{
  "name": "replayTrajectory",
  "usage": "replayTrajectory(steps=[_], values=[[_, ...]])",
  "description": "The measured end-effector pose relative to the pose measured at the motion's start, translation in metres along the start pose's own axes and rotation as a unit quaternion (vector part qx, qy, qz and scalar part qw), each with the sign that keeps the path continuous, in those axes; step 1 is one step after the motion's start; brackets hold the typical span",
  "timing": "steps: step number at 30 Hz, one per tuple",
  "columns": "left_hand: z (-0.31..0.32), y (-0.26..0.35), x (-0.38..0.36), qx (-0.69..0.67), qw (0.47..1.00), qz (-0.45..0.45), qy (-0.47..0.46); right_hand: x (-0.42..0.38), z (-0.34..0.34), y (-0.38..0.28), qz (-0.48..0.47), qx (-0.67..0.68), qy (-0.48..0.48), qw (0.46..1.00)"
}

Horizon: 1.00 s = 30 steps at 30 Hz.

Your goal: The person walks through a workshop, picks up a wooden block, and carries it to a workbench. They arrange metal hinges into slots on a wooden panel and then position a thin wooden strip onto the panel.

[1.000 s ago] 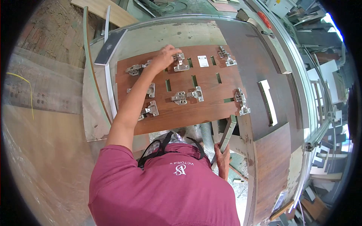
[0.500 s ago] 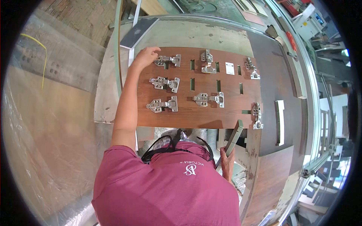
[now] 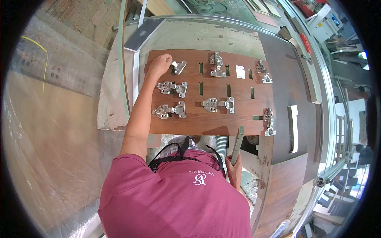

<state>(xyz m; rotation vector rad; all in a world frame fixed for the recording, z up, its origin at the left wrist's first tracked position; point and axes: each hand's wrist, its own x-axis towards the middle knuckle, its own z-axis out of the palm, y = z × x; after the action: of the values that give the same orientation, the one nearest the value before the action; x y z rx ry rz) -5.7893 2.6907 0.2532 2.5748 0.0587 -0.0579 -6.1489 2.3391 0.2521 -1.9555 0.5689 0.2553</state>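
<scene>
Your left hand (image 3: 158, 64) grips the silver metal cabinet hinge (image 3: 178, 66); lift it squarely. Your right hand (image 3: 234, 169) clasps the grey narrow strip (image 3: 237, 144).

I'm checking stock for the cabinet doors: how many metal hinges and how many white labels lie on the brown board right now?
Metal hinges: 7, one of them in the left hand
White labels: 1
Total: 8, all on the brown board

Woodworking/cabinet shop: worn, stained workbench (image 3: 119, 99) w/ a brown laminate board (image 3: 238, 119) carrying rows of metal cabinet hinges (image 3: 172, 88), dark panel offcuts (image 3: 291, 87) alongside, dust-extraction hose (image 3: 220, 142) under the bench, stacked boards & machinery (image 3: 325, 20) at the right edge
</scene>
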Motion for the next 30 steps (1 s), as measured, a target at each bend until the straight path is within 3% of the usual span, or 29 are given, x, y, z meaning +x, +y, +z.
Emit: replayTrajectory(steps=[2, 10, 21, 24, 30], values=[[0.01, -0.023, 0.013, -0.014, 0.998, 0.042, 0.041, 0.0, 0.001, 0.006, -0.001, -0.003, 0.008, 1.0], [-0.003, -0.033, 0.02, -0.062, 0.995, 0.071, 0.012, 0.001, 0.001, 0.009, 0.03, -0.012, 0.014, 0.999], [-0.022, -0.008, 0.004, 0.058, 0.998, 0.021, 0.001, 0.001, 0.002, 0.016, 0.009, -0.011, -0.004, 1.0], [-0.013, -0.018, 0.005, 0.049, 0.998, 0.012, 0.049, 0.0, 0.002, 0.013, 0.01, 0.002, -0.008, 1.0], [-0.012, -0.022, 0.011, 0.045, 0.999, -0.001, 0.014, 0.002, 0.003, 0.017, 0.009, -0.015, -0.005, 1.0]])
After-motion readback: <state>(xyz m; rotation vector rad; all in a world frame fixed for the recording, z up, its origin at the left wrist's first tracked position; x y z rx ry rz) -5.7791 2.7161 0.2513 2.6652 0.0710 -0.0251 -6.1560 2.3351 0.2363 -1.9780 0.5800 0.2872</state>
